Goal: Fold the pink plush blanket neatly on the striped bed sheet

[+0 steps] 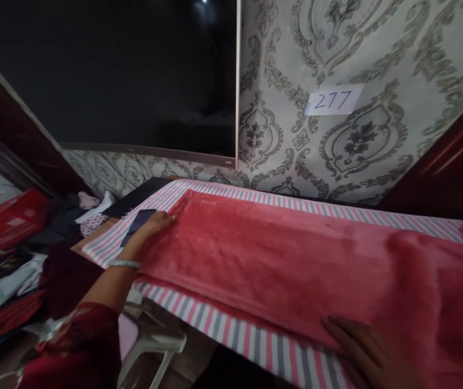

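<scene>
Red plush blanket (296, 259) takes both palms: left hand (156, 222) pressed flat, fingers together, on its far-left corner beside a dark phone (139, 222); right hand (371, 351) spread along its near edge, over the striped cloth (255, 340).

In front of me the table (142, 195) shows only a dark corner, the rest covered by a pink, grey and white striped cloth (231, 329). A red fleece blanket (280, 259) lies spread flat over that cloth, and a dark phone (139, 225) rests on the stripes just beside its left end.
</scene>
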Tool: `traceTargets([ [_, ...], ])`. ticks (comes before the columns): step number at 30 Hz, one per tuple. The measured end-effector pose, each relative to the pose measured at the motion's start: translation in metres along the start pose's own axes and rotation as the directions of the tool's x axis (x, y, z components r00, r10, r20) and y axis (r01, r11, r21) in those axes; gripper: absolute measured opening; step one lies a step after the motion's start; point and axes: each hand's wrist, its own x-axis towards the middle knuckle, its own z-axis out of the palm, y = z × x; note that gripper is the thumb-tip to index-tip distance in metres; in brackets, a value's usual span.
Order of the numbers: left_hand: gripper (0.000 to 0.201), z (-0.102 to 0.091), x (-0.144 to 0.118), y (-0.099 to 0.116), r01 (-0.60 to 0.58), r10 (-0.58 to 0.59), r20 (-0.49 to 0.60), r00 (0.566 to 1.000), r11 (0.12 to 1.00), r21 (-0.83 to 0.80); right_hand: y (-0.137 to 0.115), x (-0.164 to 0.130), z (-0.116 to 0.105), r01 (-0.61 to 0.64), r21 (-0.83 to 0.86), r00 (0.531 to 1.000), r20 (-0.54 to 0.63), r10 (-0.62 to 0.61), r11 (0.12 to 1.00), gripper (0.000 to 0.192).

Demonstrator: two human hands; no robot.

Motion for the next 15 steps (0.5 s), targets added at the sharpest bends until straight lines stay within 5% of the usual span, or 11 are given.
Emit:
traceTargets([
  [6, 0.035, 0.015, -0.065, -0.027, -0.029, 0.028, 0.008, 1.0, 0.991, 0.127, 0.0, -0.008, 0.001, -0.053, -0.007, 0.997, -0.049, 0.052, 0.999, 0.05],
  [15, 0.036, -0.006, -0.073, -0.029, 0.002, 0.017, -0.084, 0.996, 0.976, 0.22, -0.012, 0.015, 0.002, -0.049, -0.018, 0.989, -0.14, 0.046, 0.999, 0.043],
])
